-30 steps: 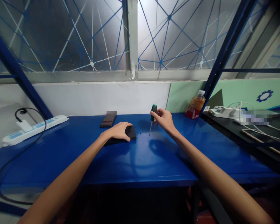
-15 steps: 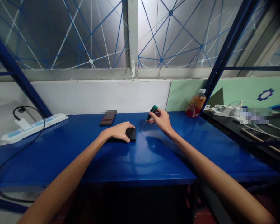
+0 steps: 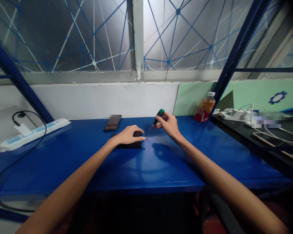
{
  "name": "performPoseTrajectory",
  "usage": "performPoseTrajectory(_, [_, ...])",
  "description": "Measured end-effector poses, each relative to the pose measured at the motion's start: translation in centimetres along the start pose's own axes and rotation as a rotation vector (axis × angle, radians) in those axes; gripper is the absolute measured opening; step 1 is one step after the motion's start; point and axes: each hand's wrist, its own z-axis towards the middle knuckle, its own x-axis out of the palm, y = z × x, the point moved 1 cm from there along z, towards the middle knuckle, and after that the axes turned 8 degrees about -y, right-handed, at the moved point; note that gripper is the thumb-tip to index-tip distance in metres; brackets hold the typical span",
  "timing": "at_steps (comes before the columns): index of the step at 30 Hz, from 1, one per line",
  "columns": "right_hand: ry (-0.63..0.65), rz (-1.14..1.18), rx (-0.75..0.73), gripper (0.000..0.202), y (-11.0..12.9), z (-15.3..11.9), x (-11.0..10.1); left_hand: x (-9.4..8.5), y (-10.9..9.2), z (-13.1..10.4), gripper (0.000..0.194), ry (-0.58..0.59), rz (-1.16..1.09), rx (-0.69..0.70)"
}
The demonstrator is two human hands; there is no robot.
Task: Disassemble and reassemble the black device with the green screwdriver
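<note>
My right hand (image 3: 169,125) grips a screwdriver (image 3: 160,113) by its green and black handle. The thin shaft slants down and left, with its tip close to the blue tabletop. Tiny dark bits, perhaps screws, show by the tip, too small to make out. My left hand (image 3: 128,135) lies over a flat black box (image 3: 130,146), covering much of its top. Its thumb and forefinger stretch past the box's right edge toward the screwdriver tip, with a gap between them.
Behind my left hand a phone (image 3: 113,123) lies on the blue table (image 3: 146,169). A white power strip (image 3: 36,134) with a black cable is at left. A drink bottle (image 3: 205,108) stands at the back right, near a black surface (image 3: 278,138) bearing chargers and cables.
My left thumb and fingers have left the box's right end and reached right, toward the screwdriver tip. My right hand and the screwdriver have hardly moved.
</note>
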Motion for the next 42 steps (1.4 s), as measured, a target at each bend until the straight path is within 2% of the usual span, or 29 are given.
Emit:
performPoseTrajectory(6, [-0.011,0.13,-0.024,0.027,1.1,-0.2,-0.1,1.7,0.0,0.4,0.024,-0.188,-0.067,-0.025])
performPoseTrajectory(12, [-0.019,0.166,-0.054,0.029,1.9,-0.7,0.1,2.1,0.1,0.5,0.021,-0.306,-0.08,-0.075])
performPoseTrajectory(22, [-0.012,0.182,-0.134,0.025,2.4,-1.2,0.1,1.8,-0.5,0.6,0.016,-0.326,-0.029,-0.091])
performPoseTrajectory(28, [-0.012,0.147,-0.148,0.025,2.6,-1.4,0.1,1.7,-1.1,0.6,0.01,-0.357,-0.076,-0.081])
performPoseTrajectory(36, [-0.029,0.158,-0.17,0.023,3.0,-1.3,-0.1,1.6,-1.1,0.6,0.014,-0.35,-0.188,-0.095])
performPoseTrajectory(42, [-0.042,0.136,-0.203,0.026,3.4,-1.5,-0.2,1.6,-1.3,0.6,0.014,-0.354,-0.168,-0.114])
